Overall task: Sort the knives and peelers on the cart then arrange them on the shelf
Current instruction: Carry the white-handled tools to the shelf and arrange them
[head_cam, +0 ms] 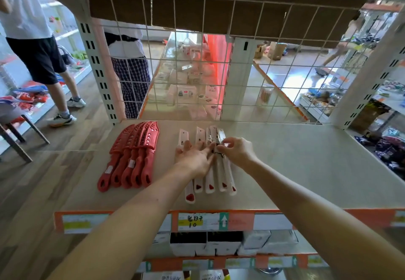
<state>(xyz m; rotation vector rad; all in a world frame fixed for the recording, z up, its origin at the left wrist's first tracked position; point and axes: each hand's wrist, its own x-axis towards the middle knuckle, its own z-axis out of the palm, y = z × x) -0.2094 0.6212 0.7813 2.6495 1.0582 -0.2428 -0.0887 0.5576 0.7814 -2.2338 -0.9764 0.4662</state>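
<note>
Shelf stage, arranging. Red sheathed knives [131, 159] are lying in a tight overlapped row on the left part of the shelf [295, 165], handles toward the person. The white-handled tools [210, 184], probably the peelers, are lying just right of them in a second row with the handles also near.

The left hand [194, 159] is resting flat on the middle of the white row, fingers straight, pressing and holding nothing. The right hand [235, 151] is working at the far ends of the rightmost tools. Its grip is narrow, fingertips pinching one metal head.

Handling, judged: these are looking light, stiff and plastic-handled, and smooth enough to slide on the shelf when nudged. The heads are looking sharp or bare on the right ones, so taking hold at the handle or the flat sides is safer than at the edge. One tool at the near left is sticking out of line and is probably needing a push back.

Two people are standing beyond the wire grid [197, 60].
</note>
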